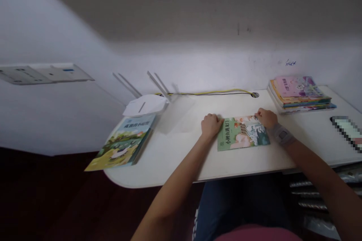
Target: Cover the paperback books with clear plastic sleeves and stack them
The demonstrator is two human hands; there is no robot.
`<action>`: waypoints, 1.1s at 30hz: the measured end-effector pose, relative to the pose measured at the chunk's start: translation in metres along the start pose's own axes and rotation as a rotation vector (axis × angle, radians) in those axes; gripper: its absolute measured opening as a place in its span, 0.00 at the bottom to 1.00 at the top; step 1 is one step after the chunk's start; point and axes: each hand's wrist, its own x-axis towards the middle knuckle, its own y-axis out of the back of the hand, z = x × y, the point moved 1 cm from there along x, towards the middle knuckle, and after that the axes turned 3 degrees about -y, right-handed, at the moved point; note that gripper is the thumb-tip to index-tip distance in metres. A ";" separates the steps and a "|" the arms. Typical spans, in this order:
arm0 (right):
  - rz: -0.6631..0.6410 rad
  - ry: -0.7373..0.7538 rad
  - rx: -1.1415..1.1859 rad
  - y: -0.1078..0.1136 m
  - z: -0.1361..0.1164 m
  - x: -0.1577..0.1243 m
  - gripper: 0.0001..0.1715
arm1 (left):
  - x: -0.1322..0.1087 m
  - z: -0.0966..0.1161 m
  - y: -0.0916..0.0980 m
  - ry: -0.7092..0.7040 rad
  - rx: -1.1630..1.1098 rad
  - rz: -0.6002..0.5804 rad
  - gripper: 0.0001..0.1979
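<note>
The green picture book (243,133) under the hands carries large Chinese characters along its left edge, too blurred to read. A blue scribble (290,63) marks the wall, illegible.

White desk (175,158) in front of me, rounded at its left end; white router (145,104) at the far left, its antennas tilted up toward the wall; green picture-book stack (124,144) just in front of the router, near corner hanging over the desk edge; yellow cable (212,92) along the back edge, ending at a round cable hole (255,95); stack of colourful books (299,93) at the far right, pink cover on top; blurred flat device (347,130) near the right edge; pale wall (198,64) behind, small scribble over the right stack.
</note>
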 end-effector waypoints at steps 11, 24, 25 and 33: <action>-0.015 0.556 -0.129 -0.006 -0.059 -0.036 0.27 | -0.014 0.037 -0.021 -0.399 0.184 -0.027 0.16; -0.048 0.592 -0.124 -0.017 -0.032 -0.043 0.33 | -0.017 0.033 -0.034 -0.473 0.214 0.033 0.15; -0.042 0.592 -0.134 -0.016 -0.027 -0.043 0.33 | -0.017 0.033 -0.034 -0.469 0.213 0.038 0.15; 0.003 0.527 -0.165 -0.018 0.009 -0.043 0.33 | -0.021 0.040 -0.030 -0.376 0.150 0.066 0.20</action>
